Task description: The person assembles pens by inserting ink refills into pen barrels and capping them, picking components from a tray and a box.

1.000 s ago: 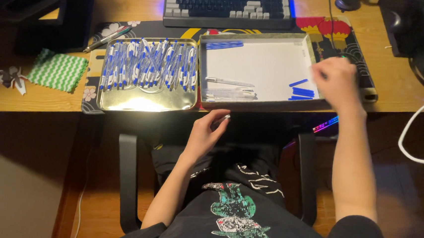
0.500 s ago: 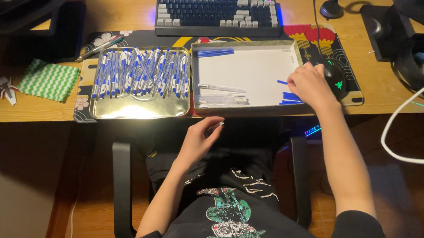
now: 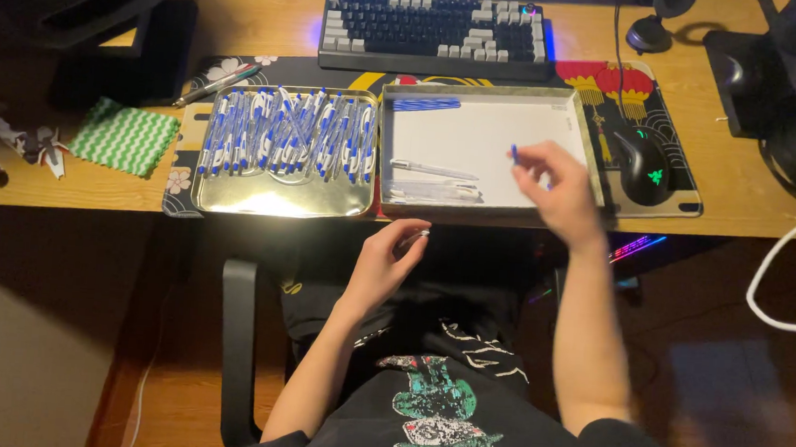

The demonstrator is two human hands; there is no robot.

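Low in the middle of the frame, the left hand (image 3: 386,265) hovers below the desk edge, fingers curled around a clear pen barrel (image 3: 413,240). Higher and to the right, the right hand (image 3: 559,188) pinches a small blue cap (image 3: 514,152) over the white-lined tray (image 3: 491,95), where clear barrels (image 3: 434,181) lie. Just left sits the metal tray (image 3: 278,204) full of blue-and-white pens (image 3: 288,132). Beyond them stands a keyboard (image 3: 434,35).
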